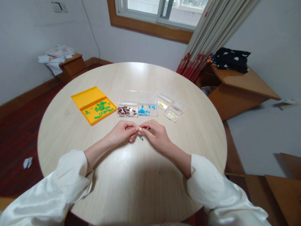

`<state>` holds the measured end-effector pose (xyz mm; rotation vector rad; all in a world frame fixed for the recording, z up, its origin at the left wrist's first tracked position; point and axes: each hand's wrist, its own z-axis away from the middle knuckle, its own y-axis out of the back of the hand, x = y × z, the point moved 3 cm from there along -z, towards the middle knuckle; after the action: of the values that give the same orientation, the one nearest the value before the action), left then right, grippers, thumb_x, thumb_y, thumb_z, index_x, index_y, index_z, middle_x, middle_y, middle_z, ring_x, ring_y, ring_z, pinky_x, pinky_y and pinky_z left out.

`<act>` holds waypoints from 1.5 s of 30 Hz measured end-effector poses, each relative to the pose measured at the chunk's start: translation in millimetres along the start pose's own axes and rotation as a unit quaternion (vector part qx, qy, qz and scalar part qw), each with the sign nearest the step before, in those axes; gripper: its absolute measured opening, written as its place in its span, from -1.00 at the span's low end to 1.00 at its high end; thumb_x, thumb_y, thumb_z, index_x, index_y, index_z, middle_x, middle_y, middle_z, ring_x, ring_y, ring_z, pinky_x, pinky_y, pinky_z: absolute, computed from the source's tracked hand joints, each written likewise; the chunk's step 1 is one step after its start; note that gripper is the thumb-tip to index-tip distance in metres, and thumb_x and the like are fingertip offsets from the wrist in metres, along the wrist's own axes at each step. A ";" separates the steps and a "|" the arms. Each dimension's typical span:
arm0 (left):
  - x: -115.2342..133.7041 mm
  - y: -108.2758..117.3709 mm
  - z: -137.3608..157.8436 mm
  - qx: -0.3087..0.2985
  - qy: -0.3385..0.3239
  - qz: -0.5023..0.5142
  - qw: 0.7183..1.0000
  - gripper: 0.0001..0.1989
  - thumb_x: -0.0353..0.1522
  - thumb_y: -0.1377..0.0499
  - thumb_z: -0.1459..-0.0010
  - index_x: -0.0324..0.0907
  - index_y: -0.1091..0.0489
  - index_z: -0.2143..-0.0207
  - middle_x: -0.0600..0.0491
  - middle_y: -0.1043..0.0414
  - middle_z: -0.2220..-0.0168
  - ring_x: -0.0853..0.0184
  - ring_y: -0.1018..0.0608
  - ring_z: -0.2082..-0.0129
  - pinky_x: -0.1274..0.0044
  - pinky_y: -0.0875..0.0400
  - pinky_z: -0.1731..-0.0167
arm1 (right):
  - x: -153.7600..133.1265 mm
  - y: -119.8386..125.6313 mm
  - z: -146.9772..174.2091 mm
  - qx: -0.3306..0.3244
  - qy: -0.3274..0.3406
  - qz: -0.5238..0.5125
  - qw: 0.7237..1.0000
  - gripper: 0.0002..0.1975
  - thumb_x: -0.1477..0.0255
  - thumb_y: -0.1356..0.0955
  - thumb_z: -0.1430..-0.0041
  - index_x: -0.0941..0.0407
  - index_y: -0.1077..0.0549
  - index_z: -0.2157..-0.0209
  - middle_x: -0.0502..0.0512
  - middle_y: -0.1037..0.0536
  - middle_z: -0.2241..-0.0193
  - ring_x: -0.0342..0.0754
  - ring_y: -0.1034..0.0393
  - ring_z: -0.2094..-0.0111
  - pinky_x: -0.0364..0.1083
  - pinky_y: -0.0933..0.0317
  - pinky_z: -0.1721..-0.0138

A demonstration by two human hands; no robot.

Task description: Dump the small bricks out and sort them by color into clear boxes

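Note:
My left hand (123, 130) and my right hand (156, 133) meet over the middle of the round table. Between their fingertips is a small pale yellow building brick (140, 128), pinched from both sides. Just below the fingers lie a few loose tiny bricks, among them a blue brick (140, 137) and a dark brown brick (142, 139). Beyond my hands stand a clear box of brown bricks (127, 111) and a clear box of blue bricks (147, 109). To the right, a small clear box holds pale yellow bricks (172, 115). My fingers partly hide the held brick.
An open yellow case (88, 94) with green bricks (101, 107) lies at the left. Another clear box with yellow pieces (162, 104) sits at the right back. Past the table (131, 188) are a wooden cabinet (244, 84), a curtain (211, 28) and a window.

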<state>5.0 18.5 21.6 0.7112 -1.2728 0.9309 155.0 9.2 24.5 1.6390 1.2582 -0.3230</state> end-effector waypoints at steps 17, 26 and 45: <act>0.0 -5.1 0.8 0.035 -0.002 0.011 0.999 -0.60 -0.08 -0.26 0.06 -0.28 -0.38 0.51 0.19 -0.18 0.77 0.52 -0.24 0.74 0.62 -0.14 0.68 | 7.9 -3.9 -3.1 0.025 -0.123 -0.197 0.972 -0.88 0.40 -0.37 -0.10 0.12 -0.54 0.44 0.05 -0.57 0.43 -0.12 -0.44 0.36 -0.12 -0.31 0.29; -2.0 -3.8 0.9 0.060 -0.031 -0.030 0.997 -0.64 -0.11 -0.21 -0.01 -0.26 -0.36 0.48 0.18 -0.19 0.75 0.50 -0.25 0.73 0.63 -0.12 0.69 | 11.7 -9.0 -4.6 0.027 -0.202 -0.283 0.937 -0.82 0.30 -0.44 0.03 0.14 -0.54 0.45 0.02 -0.55 0.49 -0.17 -0.41 0.47 -0.16 -0.31 0.41; 6.0 -3.4 6.0 0.102 -0.083 -0.140 0.981 -0.77 -0.25 -0.11 -0.10 -0.24 -0.39 0.48 0.16 -0.25 0.69 0.49 -0.27 0.69 0.63 -0.13 0.65 | 8.6 -15.3 -5.0 0.062 -0.274 -0.391 0.876 -0.67 0.23 -0.55 0.31 0.13 -0.48 0.53 -0.02 -0.54 0.59 -0.13 -0.48 0.51 -0.08 -0.41 0.33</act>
<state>5.4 12.8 28.7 1.1186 -1.1925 0.7897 144.1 17.5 12.5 0.9368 1.3989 -1.2928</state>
